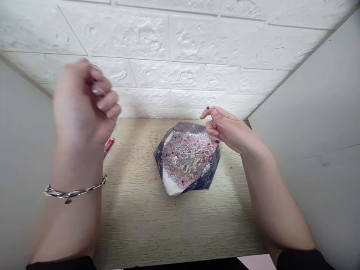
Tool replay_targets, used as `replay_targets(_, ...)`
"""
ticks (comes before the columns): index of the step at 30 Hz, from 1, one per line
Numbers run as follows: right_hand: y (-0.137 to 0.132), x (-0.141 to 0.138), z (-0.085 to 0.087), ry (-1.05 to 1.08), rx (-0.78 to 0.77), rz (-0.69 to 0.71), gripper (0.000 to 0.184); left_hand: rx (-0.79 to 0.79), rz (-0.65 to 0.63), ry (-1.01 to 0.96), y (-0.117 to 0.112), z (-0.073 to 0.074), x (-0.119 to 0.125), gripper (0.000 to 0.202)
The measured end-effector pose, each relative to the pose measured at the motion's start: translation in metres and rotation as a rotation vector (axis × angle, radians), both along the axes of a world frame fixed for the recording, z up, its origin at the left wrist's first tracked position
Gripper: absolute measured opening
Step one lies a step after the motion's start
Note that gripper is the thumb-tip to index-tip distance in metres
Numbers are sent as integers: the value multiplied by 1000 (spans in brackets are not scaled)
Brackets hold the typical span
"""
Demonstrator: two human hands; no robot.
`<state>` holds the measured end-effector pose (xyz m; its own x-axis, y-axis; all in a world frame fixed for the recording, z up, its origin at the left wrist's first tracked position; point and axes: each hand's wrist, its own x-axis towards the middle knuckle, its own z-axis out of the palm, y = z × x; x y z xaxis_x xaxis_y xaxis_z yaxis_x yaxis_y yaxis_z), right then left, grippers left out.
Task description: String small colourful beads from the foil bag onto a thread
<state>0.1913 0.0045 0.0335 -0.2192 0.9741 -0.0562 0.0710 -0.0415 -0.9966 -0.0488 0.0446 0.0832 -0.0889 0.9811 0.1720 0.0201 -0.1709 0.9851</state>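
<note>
The beads (187,157) lie in a dark, crinkled bag (203,183) at the middle of the table (174,228). The right hand (218,125) is just beyond the bag's far right edge, thumb and index finger close together in a pinch, the other fingers curled; a purple dot shows at the index finger, too small to tell if it is a bead. The left hand (88,101) is raised at the far left, well apart from the bag, its fingers curled and blurred; I cannot tell whether it grips anything.

The likeliest trouble is a spill: the right wrist dropping onto the bag's soft edge could tip beads out. A loose pinch could also drop something very small, and the bracelet (74,193) might snag on fine material.

The table is pale and grained, with dark specks left of the bag, where a stray bead could be hard to spot. A red tube (108,147) lies by the left wrist. A white brick-patterned wall (146,33) stands behind, with 2 plain panels at the sides.
</note>
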Motion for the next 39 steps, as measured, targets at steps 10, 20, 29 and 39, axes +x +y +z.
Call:
replay_targets(10,-5,-4,1,-52,-22,115,34,-178,-565,494,-10,-36,43,20)
replay_targets(20,-7,-4,5,-81,83,52,34,52,-670,1392,-11,-56,38,36)
replay_targets(29,-6,-2,6,-109,184,-109,36,31,-464,1559,-11,-44,25,24)
replay_targets(39,-2,2,6,-159,248,-268,38,-205,-423,1460,-1,-20,6,35)
